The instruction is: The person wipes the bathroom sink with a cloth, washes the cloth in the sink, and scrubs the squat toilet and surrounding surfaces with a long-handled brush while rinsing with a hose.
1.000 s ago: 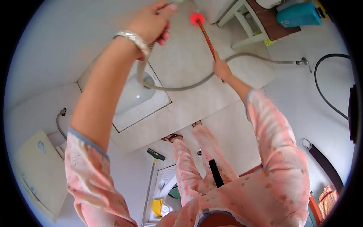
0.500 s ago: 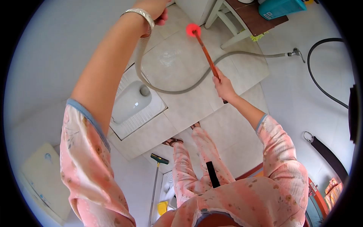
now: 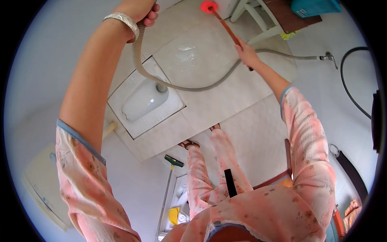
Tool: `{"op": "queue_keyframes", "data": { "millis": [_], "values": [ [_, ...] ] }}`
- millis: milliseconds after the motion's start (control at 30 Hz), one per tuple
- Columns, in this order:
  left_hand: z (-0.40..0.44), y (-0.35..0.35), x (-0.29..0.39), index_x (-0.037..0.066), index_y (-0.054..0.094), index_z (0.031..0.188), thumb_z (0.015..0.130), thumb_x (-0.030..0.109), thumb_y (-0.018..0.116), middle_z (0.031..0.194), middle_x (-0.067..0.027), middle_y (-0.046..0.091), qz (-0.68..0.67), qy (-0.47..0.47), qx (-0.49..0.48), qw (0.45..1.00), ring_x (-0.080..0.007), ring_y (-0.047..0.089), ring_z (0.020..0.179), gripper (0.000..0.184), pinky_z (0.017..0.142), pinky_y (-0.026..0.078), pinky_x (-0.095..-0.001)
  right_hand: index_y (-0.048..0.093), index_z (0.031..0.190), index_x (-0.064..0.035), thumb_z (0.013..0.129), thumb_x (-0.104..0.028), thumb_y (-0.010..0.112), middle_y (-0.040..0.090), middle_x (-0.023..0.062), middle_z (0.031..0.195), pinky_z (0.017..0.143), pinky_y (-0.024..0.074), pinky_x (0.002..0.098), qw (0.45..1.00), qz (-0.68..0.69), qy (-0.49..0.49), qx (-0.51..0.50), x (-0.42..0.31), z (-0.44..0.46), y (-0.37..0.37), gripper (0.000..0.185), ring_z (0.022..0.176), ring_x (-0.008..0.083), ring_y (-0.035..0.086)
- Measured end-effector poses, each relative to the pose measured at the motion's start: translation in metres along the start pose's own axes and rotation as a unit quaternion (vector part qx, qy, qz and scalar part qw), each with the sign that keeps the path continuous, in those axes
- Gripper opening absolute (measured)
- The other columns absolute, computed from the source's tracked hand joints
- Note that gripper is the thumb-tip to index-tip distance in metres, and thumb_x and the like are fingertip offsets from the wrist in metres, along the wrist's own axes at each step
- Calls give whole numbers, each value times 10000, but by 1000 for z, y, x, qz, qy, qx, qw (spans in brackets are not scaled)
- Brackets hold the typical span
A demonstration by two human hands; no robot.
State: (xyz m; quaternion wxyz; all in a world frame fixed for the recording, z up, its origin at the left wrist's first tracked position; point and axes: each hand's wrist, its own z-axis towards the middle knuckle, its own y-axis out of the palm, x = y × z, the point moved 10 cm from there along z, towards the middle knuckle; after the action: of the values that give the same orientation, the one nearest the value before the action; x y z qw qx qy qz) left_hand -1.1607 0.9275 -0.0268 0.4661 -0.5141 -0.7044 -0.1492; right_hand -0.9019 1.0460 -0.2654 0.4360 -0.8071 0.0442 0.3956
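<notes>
My left hand (image 3: 141, 11), with a silver bangle at the wrist, is closed around a grey ribbed hose (image 3: 193, 88) at the top of the view. The hose's end is out of sight. From there the hose loops down past the squat toilet (image 3: 172, 105) and runs right to a wall tap (image 3: 329, 57). Farther right, my right hand (image 3: 246, 54) grips the brown handle of a long brush (image 3: 226, 28). Its round bright-red head (image 3: 209, 6) is near the floor at the top, beside a white surface; whether it touches is unclear.
A stool with a brown top (image 3: 296, 18) holds a teal container (image 3: 314, 7) at upper right. A raised tiled step (image 3: 209, 111) lies before my feet. A green-headed squeegee (image 3: 174, 160) stands at lower left. A black hose (image 3: 346, 76) hangs on the right wall.
My right hand and the brush have moved forward, toward the top of the view. My left hand, still holding the hose, appears farther left, and the hose loop has shifted with it.
</notes>
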Motion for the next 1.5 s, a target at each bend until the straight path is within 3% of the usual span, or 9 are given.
{"op": "queue_keyframes", "data": {
  "millis": [200, 333, 400, 533, 633, 867, 1133, 1433, 1500],
  "values": [
    [-9, -47, -28, 46, 493, 1060, 922, 309, 459, 636, -1, 408, 12, -29, 40, 999, -71, 331, 434, 299, 356, 288, -215, 154, 1365, 4, 875, -160, 346, 591, 292, 762, 642, 454, 525, 996, -80, 10, -39, -9, -18, 148, 551, 692, 432, 590],
    [-14, -86, -59, 48, 488, 1065, 922, 323, 462, 630, -1, 406, -5, -66, 71, 995, -70, 331, 435, 311, 357, 287, -214, 121, 1402, -147, 895, -225, 358, 597, 279, 797, 658, 465, 507, 960, -103, -93, -243, -50, -87, 159, 565, 702, 420, 596],
    [-17, -104, -74, 51, 490, 1051, 920, 319, 466, 631, -2, 408, -22, -80, 85, 993, -69, 323, 433, 299, 356, 282, -212, 148, 1397, -211, 906, -242, 349, 605, 253, 777, 642, 466, 504, 961, -142, -151, -184, -35, -58, 132, 532, 690, 414, 597],
    [-38, -133, -95, 53, 491, 1036, 919, 313, 471, 631, -1, 406, -49, -88, 102, 990, -66, 315, 438, 286, 358, 276, -206, 167, 1381, -97, 899, -212, 360, 609, 241, 760, 613, 467, 496, 987, -152, -12, -54, -2, 56, 77, 532, 670, 409, 596],
    [-50, -154, -104, 55, 491, 1027, 916, 316, 481, 630, 1, 400, -68, -92, 113, 987, -61, 309, 442, 284, 361, 271, -202, 168, 1374, -58, 888, -197, 370, 610, 242, 771, 622, 469, 493, 983, -181, -23, -23, -33, 51, 142, 544, 691, 410, 596],
    [-109, -257, -129, 39, 495, 1052, 915, 302, 489, 643, 13, 403, -108, -71, 244, 961, -51, 308, 453, 297, 367, 256, -179, 167, 1391, -253, 897, -224, 371, 609, 245, 800, 685, 462, 505, 922, -243, -131, -271, -90, -65, 206, 535, 745, 406, 595],
    [-228, -405, -249, -11, 439, 1048, 920, 243, 461, 698, -26, 395, -262, -66, 469, 841, -86, 328, 489, 285, 390, 287, -208, 175, 1393, -213, 919, -233, 357, 590, 270, 727, 599, 454, 500, 984, -173, 32, -33, 18, 10, 107, 508, 686, 424, 587],
    [-318, -420, -368, 9, 435, 949, 941, 254, 422, 660, -25, 384, -353, -120, 537, 756, -94, 324, 480, 245, 388, 276, -214, 177, 1394, -161, 917, -237, 378, 577, 274, 708, 621, 455, 503, 944, -229, -200, -126, -44, -36, 123, 523, 652, 423, 576],
    [-335, -408, -384, 19, 434, 960, 938, 257, 424, 660, -24, 381, -345, -112, 542, 758, -94, 326, 484, 239, 392, 277, -221, 183, 1392, -163, 916, -238, 380, 577, 276, 708, 612, 453, 516, 964, -218, -83, -127, -59, -31, 126, 521, 643, 432, 573]
  ]
}}
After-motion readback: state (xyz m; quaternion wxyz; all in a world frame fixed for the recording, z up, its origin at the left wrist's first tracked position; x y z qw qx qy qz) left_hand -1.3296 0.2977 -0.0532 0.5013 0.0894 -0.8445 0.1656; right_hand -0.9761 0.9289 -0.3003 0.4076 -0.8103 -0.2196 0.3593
